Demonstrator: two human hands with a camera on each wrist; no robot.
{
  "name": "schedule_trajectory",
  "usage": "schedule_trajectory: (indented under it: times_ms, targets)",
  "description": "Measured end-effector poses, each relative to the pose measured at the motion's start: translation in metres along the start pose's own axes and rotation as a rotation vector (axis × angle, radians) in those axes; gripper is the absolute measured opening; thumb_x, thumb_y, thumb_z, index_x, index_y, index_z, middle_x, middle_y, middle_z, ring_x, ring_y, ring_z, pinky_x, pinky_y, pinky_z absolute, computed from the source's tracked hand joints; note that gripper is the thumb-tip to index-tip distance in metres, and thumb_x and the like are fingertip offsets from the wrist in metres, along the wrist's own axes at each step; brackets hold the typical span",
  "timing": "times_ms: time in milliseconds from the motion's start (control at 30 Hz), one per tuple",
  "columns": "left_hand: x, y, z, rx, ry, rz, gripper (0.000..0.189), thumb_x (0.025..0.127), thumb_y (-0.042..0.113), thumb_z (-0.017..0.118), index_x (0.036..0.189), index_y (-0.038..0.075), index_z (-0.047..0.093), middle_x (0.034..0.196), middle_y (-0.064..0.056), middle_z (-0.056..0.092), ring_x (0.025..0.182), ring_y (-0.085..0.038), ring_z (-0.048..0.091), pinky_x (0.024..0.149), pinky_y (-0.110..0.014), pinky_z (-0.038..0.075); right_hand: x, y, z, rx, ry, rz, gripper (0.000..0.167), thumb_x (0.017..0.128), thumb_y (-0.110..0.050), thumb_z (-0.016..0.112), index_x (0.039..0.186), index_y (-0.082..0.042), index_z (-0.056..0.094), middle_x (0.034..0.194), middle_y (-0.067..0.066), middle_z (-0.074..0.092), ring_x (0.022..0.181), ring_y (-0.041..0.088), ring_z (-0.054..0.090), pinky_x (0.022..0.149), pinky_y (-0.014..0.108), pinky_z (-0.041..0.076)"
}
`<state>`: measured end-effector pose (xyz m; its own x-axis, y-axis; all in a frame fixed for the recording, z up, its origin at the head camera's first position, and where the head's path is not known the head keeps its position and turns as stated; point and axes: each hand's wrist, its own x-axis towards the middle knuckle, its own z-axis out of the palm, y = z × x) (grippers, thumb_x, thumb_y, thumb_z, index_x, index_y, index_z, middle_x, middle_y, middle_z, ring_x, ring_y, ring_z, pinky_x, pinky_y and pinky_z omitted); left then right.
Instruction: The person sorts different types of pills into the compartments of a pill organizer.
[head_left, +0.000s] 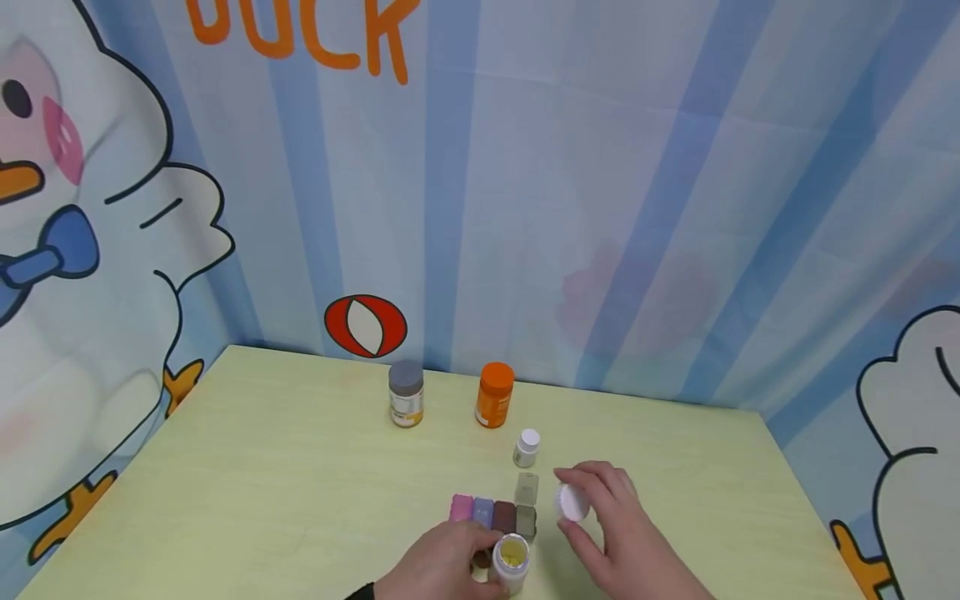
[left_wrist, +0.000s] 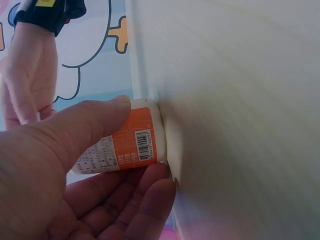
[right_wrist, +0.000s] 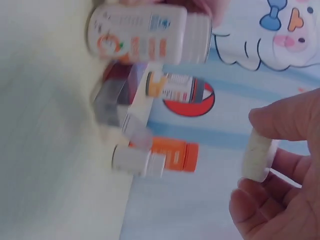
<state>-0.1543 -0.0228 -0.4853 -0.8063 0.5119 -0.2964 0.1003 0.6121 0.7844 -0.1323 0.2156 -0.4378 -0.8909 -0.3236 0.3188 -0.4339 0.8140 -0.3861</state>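
My left hand (head_left: pixel 448 563) grips a white pill bottle (head_left: pixel 512 566) with an orange and white label, thumb on one side and fingers on the other. The bottle's mouth is uncapped, and yellowish contents show inside. In the left wrist view its base is right at the table top. My right hand (head_left: pixel 617 523) pinches a white ribbed cap (head_left: pixel 573 502) between thumb and fingers, a little right of the bottle. Behind the left hand sits a pill organizer (head_left: pixel 504 517) with pink, purple, dark red and grey compartments, partly hidden. The grey compartment's clear lid (head_left: pixel 527 489) stands raised.
A small white bottle (head_left: pixel 527 448) stands just beyond the organizer. Farther back are an orange bottle (head_left: pixel 495 396) and a grey-capped bottle (head_left: pixel 407 395). A printed curtain (head_left: pixel 510 208) hangs along the back edge of the pale yellow table (head_left: pixel 300 467).
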Motion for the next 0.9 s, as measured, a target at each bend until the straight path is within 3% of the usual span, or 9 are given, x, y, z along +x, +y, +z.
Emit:
schedule_trajectory:
  times_ms: [167, 300, 433, 567, 733, 900]
  targets:
    - [0.0, 0.001, 0.001, -0.002, 0.008, -0.021, 0.033, 0.074, 0.027, 0.084, 0.104, 0.027, 0.072, 0.083, 0.013, 0.061, 0.079, -0.013, 0.055, 0.075, -0.032, 0.051, -0.003, 0.03, 0.0, 0.102, 0.024, 0.094, 0.043, 0.085, -0.007, 0.071, 0.12, -0.017, 0.049, 0.116, -0.007, 0.045, 0.093, 0.003, 0.049, 0.077, 0.021, 0.05]
    - [0.0, 0.001, 0.002, -0.013, 0.005, -0.025, 0.033, 0.073, 0.027, 0.084, 0.105, 0.027, 0.072, 0.083, 0.013, 0.061, 0.08, -0.014, 0.055, 0.076, -0.032, 0.051, -0.008, 0.048, 0.005, 0.166, -0.048, 0.16, 0.044, 0.086, 0.001, 0.068, 0.124, -0.008, 0.048, 0.117, 0.001, 0.048, 0.102, 0.012, 0.052, 0.084, 0.026, 0.051]
    - [0.0, 0.001, 0.001, -0.021, 0.003, -0.037, 0.037, 0.074, 0.027, 0.084, 0.108, 0.023, 0.072, 0.084, 0.012, 0.061, 0.08, -0.014, 0.055, 0.077, -0.034, 0.051, -0.008, 0.062, 0.012, 0.152, -0.122, 0.226, 0.045, 0.088, -0.005, 0.068, 0.13, -0.008, 0.05, 0.124, 0.002, 0.052, 0.112, 0.016, 0.055, 0.089, 0.033, 0.051]
    - [-0.001, 0.001, 0.001, -0.01, 0.005, -0.032, 0.036, 0.074, 0.027, 0.084, 0.108, 0.022, 0.072, 0.082, 0.011, 0.06, 0.079, -0.014, 0.054, 0.075, -0.032, 0.05, -0.005, 0.078, 0.022, 0.093, -0.12, 0.283, 0.049, 0.088, -0.012, 0.07, 0.133, -0.011, 0.052, 0.128, 0.002, 0.056, 0.12, 0.02, 0.054, 0.095, 0.039, 0.048]
    - [-0.002, 0.001, 0.001, 0.01, 0.004, -0.004, 0.033, 0.074, 0.027, 0.084, 0.105, 0.026, 0.072, 0.08, 0.011, 0.06, 0.077, -0.013, 0.054, 0.07, -0.027, 0.047, -0.002, 0.092, 0.03, 0.055, -0.132, 0.346, 0.053, 0.085, -0.02, 0.074, 0.133, -0.012, 0.053, 0.118, 0.001, 0.061, 0.117, 0.024, 0.054, 0.097, 0.044, 0.045]
    - [-0.002, 0.002, 0.001, 0.012, 0.011, -0.007, 0.033, 0.075, 0.028, 0.084, 0.106, 0.026, 0.072, 0.08, 0.011, 0.06, 0.077, -0.013, 0.054, 0.07, -0.028, 0.047, 0.0, 0.095, 0.031, 0.031, -0.147, 0.342, 0.057, 0.083, -0.02, 0.076, 0.134, -0.01, 0.053, 0.113, 0.001, 0.062, 0.113, 0.024, 0.054, 0.096, 0.045, 0.044]
